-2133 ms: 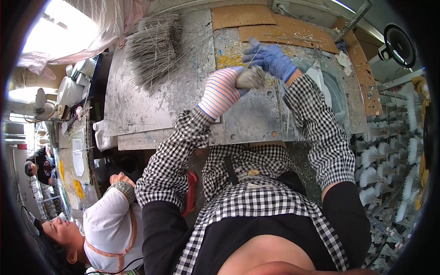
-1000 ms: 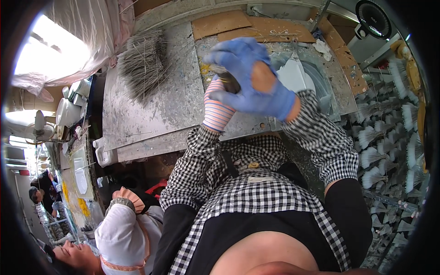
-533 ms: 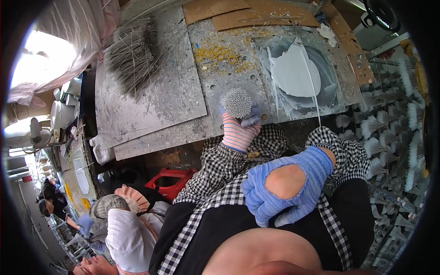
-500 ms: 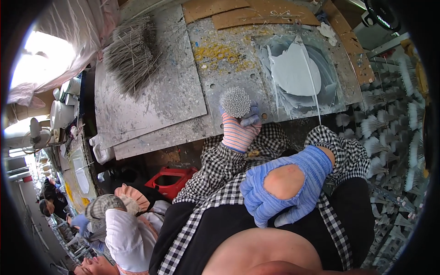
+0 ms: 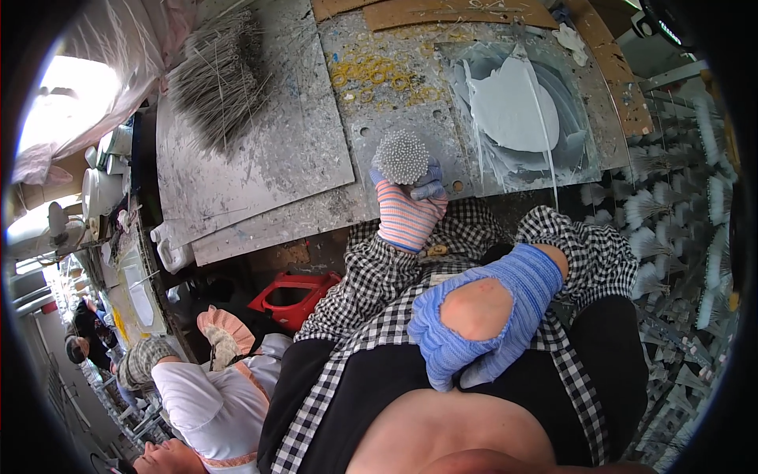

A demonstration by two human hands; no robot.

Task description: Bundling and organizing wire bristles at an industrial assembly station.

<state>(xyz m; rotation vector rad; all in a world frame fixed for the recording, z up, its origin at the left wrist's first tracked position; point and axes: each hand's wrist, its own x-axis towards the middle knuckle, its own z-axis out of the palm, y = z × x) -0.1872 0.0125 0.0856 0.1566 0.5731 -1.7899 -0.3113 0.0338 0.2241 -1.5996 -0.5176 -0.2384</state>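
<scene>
My left hand (image 5: 409, 209), in a pink-and-blue striped glove, is closed round a bundle of thin rods with silvery, bead-like tips (image 5: 401, 157). The round tip end faces up at the table's front edge; the rest of the bundle is hidden by the hand. My right hand (image 5: 489, 316), in a blue knitted glove with a large hole over its back, is held low before my chest, over the checked apron (image 5: 379, 336). Its fingers bend loosely downward with the thumb apart, and nothing shows in them. Some of its fingertips are hidden.
On the worktable (image 5: 260, 186) lie a heap of grey wire-like strands (image 5: 221, 87), scattered yellow rings (image 5: 375, 75) and a glass plate with white paste (image 5: 513, 110). Racks of white brushes (image 5: 655, 201) stand at right. A red stool (image 5: 294, 300) and a co-worker (image 5: 213, 399) are at left.
The view has shifted slightly. My left hand keeps its grip on the rod bundle at the table edge. My right hand stays by my chest, moved slightly left in the picture.
</scene>
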